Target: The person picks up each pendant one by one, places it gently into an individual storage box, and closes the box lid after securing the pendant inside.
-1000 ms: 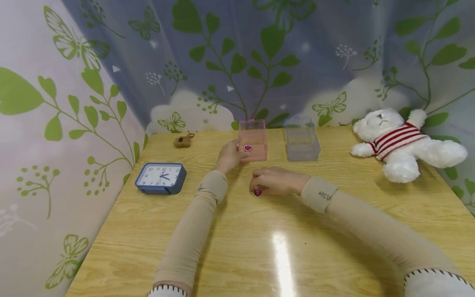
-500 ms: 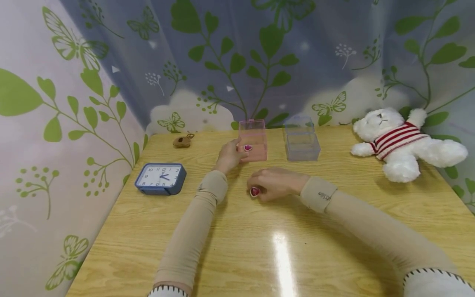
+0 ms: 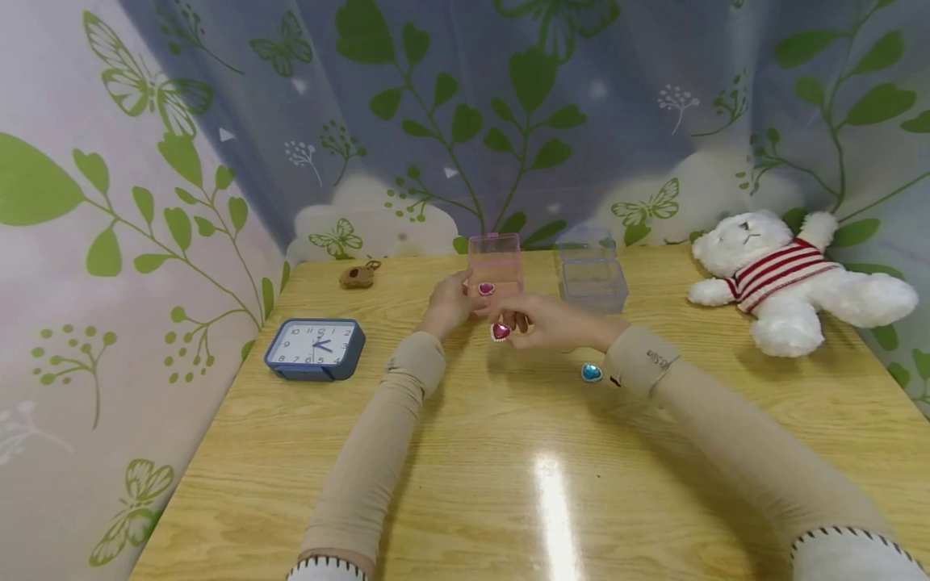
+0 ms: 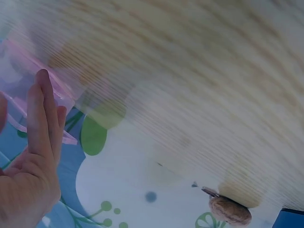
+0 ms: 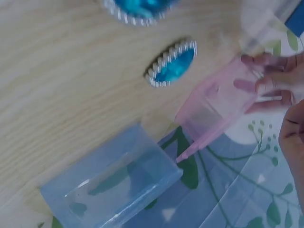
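In the head view my left hand [image 3: 446,307] holds the near left end of the open pink transparent box [image 3: 508,278], thumb in front. Its fingers look straight along the box side in the left wrist view. A pink heart-shaped gem [image 3: 486,288] with a pale border shows at the box, seemingly inside it. Just in front, my right hand [image 3: 555,323] pinches another pink heart gem [image 3: 500,332] with a beaded silver border. Beneath the right wrist lies a blue heart gem [image 3: 592,372]. The right wrist view has two blue gems [image 5: 173,66] with silver beaded rims.
An open bluish transparent box [image 3: 592,286] stands right of the pink one. A blue clock [image 3: 316,349] and a small brown keychain-like item [image 3: 358,277] are at left. A white teddy bear [image 3: 788,278] in a striped shirt lies at right, before a patterned curtain.
My right hand has lifted the pink gem and moved it away from me toward the pink box. The blue gem by the right wrist has come into sight. My left hand stays on the box.
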{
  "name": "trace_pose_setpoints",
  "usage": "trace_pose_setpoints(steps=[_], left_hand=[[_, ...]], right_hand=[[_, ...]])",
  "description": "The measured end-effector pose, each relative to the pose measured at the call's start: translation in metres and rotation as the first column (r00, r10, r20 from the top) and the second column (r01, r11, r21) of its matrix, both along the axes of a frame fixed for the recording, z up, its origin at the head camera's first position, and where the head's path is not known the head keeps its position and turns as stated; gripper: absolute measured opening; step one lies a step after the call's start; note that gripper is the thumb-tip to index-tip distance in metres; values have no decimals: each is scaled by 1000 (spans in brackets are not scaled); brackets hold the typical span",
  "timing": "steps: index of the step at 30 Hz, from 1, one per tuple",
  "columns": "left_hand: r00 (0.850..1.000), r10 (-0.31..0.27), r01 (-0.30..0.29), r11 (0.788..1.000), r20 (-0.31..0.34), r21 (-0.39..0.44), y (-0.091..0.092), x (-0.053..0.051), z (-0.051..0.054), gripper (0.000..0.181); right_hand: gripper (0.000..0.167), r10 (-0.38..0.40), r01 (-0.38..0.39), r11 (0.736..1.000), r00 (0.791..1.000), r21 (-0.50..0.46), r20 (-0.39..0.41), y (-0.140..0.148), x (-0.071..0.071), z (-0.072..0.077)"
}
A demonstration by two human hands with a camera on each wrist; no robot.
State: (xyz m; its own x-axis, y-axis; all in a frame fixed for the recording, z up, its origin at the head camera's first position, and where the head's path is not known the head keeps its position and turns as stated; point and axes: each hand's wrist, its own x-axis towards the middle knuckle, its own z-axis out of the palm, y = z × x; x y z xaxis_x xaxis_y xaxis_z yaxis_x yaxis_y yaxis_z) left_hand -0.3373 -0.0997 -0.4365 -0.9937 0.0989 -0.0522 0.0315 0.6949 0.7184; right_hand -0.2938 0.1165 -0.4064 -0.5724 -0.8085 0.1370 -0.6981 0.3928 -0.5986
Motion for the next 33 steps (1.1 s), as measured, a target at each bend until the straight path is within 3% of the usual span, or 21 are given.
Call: trace_pose_setpoints(steps=[10,18,26,33], left_hand=[[1000,27,-26,999,-12,18,0,-2,-1,73],[999,39,-39,999,-12,15,0,-2,-2,71],[999,37,-37,999,-20,9,0,-2,-1,70],[999,30,-30,1000,-16,9,0,-1,0,70]], right_hand=[[29,-137,141,978,990,-157,31,9,-21,12],[31,-200,206,968,978,-147,49,11,-36,12],[27,-327,329,940,944,-94,42,9,-49,13],[30,-448,449,893,893,-21,41,3,-59,14]])
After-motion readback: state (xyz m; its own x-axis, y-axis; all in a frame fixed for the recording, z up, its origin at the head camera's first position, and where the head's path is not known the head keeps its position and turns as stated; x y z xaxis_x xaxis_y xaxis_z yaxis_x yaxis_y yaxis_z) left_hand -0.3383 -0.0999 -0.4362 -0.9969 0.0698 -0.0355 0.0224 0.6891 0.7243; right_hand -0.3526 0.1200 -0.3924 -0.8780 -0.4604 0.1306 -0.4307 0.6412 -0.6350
